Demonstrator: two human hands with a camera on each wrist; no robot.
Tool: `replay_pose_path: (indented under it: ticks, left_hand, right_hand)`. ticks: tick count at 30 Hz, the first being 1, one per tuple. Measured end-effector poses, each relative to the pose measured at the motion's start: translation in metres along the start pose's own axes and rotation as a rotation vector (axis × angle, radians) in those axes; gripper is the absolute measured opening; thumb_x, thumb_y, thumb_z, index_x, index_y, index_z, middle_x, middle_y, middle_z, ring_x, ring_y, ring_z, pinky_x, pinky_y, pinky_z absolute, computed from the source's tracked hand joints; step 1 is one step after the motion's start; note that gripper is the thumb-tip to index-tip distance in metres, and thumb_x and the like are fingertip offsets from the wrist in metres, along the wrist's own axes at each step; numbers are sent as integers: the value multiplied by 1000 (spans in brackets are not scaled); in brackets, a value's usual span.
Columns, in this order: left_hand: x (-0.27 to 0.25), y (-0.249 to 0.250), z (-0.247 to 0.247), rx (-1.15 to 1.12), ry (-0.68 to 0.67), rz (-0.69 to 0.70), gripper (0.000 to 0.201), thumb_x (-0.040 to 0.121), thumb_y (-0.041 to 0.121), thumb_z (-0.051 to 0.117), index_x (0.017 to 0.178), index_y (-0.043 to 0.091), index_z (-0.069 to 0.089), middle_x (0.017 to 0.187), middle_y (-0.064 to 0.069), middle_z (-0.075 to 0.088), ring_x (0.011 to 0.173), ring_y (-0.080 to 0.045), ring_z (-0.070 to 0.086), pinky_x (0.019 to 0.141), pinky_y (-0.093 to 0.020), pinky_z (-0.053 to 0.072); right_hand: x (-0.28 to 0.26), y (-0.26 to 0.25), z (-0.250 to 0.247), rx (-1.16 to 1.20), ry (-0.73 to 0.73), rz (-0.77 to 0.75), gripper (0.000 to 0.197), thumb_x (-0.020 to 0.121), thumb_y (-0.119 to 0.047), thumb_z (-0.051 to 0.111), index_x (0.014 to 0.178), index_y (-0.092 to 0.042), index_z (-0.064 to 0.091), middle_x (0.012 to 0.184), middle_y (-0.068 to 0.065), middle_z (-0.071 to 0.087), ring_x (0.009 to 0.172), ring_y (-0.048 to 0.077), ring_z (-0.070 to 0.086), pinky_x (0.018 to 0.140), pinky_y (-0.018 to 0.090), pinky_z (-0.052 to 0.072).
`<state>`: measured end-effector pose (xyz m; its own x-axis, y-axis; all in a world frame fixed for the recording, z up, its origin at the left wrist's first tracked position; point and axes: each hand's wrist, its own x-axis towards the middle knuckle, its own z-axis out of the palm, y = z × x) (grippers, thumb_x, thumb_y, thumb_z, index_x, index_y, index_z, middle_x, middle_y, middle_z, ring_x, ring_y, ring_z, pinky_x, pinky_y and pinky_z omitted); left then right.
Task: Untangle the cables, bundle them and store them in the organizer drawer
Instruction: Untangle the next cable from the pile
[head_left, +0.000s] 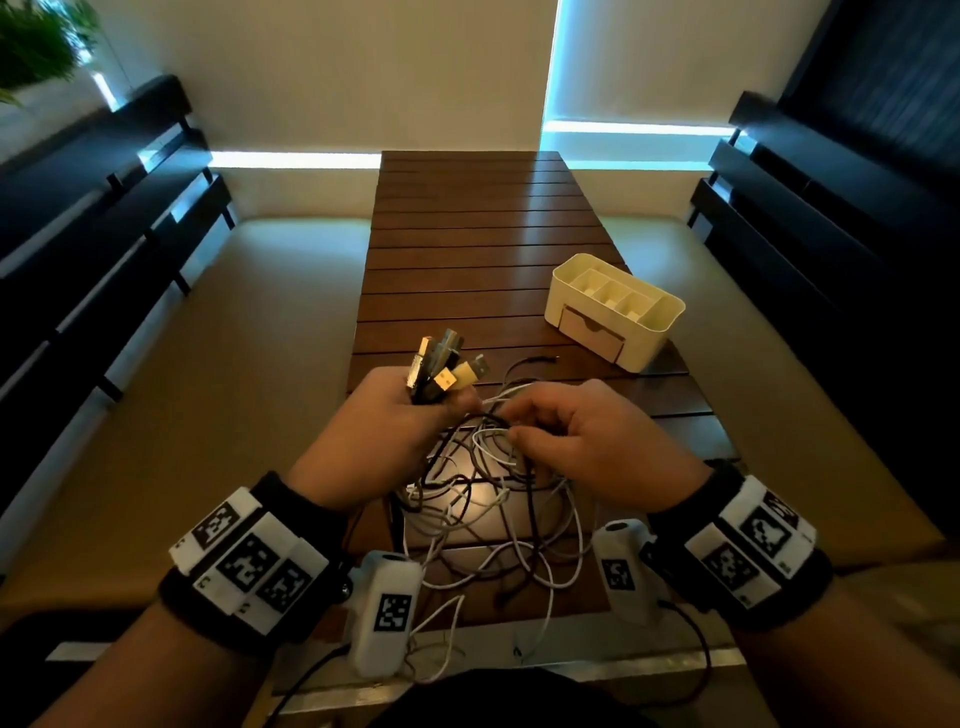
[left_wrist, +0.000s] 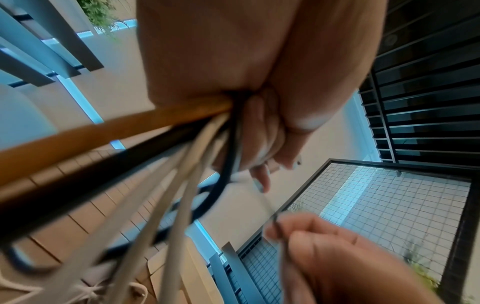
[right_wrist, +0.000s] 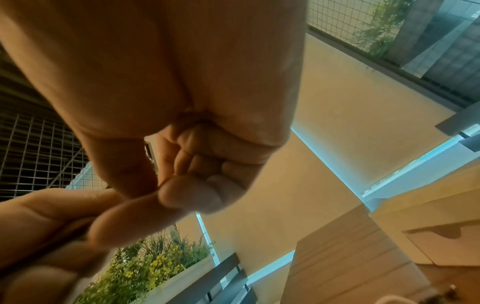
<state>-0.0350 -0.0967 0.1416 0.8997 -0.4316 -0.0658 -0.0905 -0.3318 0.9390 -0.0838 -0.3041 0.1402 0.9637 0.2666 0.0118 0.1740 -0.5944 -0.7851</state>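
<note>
My left hand (head_left: 395, 415) grips a bunch of cables just below their USB plugs (head_left: 447, 366), which fan upward. From the fist (left_wrist: 259, 131) the black, white and orange cables (left_wrist: 166, 156) stream down. A tangle of black and white cables (head_left: 488, 504) hangs from it onto the slatted wooden table (head_left: 467, 249). My right hand (head_left: 561, 431), close beside the left, pinches a thin cable between thumb and forefinger (right_wrist: 182, 193); the same pinch shows in the left wrist view (left_wrist: 280, 226). The cream organizer (head_left: 615, 309) stands at the right, its small front drawer (head_left: 592, 330) closed.
Dark slatted benches (head_left: 104, 218) line both sides of the table, with pale floor between. A planter with yellow-green plants (right_wrist: 145, 271) sits off to one side. Cable loops spill over the table's near edge (head_left: 467, 644).
</note>
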Motion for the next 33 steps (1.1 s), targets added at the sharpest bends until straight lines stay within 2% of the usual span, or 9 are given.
replay_pose_path:
  ticks: [4,7,10,13,18,22,27,30,33]
  left_hand:
    - [-5,-2,-3,-212,46,-69,26,98,26,55,95,4,69,52,1,26,43,-14,20,45,-26,20]
    - [-7,-4,-8,-277,65,-72,25,98,27,53,94,6,65,52,3,26,41,-13,20,45,-24,21]
    - [-5,-5,-8,-325,98,-78,23,99,27,52,93,7,62,50,5,28,40,-11,21,44,-22,22]
    - [-4,-3,-7,-355,107,-75,24,99,28,52,94,6,61,50,5,27,41,-10,20,42,-22,22]
    - [-1,1,-9,-362,105,-67,25,98,28,54,94,4,61,50,5,28,40,-10,21,42,-21,22]
    - [1,0,-14,-399,133,-63,25,97,28,54,94,4,59,50,5,27,40,-10,20,42,-21,21]
    - [5,-8,-8,-423,133,-93,23,100,24,52,94,3,58,51,4,25,40,-10,18,42,-21,19]
    - [7,-11,-4,-430,115,-106,23,100,25,51,95,4,58,52,4,25,41,-10,17,43,-22,18]
    - [9,-10,-3,-422,108,-111,24,100,26,50,94,4,59,53,4,25,42,-10,18,43,-22,19]
  right_hand:
    - [-18,15,3,-205,-453,296,9,97,-31,56,93,-39,57,84,-10,66,71,-2,63,59,14,45]
    - [-24,32,1,-463,-684,498,14,96,-40,56,92,-30,65,91,-8,68,77,2,61,65,20,44]
    - [-17,42,-3,-689,-612,569,27,93,-48,58,102,-24,67,90,-9,59,85,7,54,73,24,45]
    - [-4,43,-6,-605,-503,567,21,95,-47,56,104,-30,64,95,-11,55,96,9,52,83,27,45]
    - [5,54,14,-630,-744,496,14,93,-34,60,96,-25,69,94,-11,59,98,13,54,85,30,45]
    - [-11,71,29,-489,-806,563,14,93,-35,59,81,-29,62,86,-10,60,87,12,58,73,26,46]
    - [-12,74,25,-671,-862,659,33,84,-51,64,99,-23,72,99,-6,68,93,14,62,82,32,51]
    - [-1,64,16,-812,-679,665,39,81,-55,66,104,-23,67,98,-6,62,94,16,60,90,38,52]
    - [8,53,10,-743,-403,508,49,86,-55,62,127,-30,53,125,-5,52,112,18,53,95,43,50]
